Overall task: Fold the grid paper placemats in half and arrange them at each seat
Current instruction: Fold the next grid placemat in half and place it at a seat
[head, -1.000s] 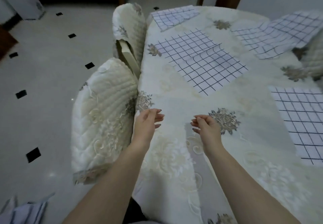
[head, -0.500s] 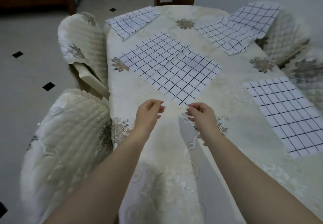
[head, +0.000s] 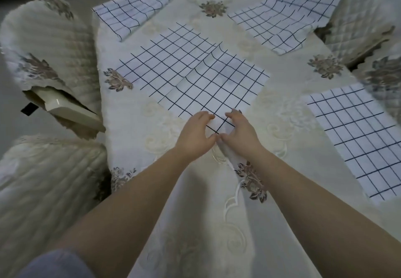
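Fingers (head: 206,117) newly forward, on placemat (head: 195,75) near corner

Both bare forearms reach forward from the bottom of the view and converge toward the middle. The left hand (head: 194,135) and the right hand (head: 240,134) sit close side by side, palms down, with their thumbs almost meeting tip to tip. The fingers (head: 206,117) of each hand are bent, tips set on the near corner of a placemat (head: 195,78), which both hands pinch there.
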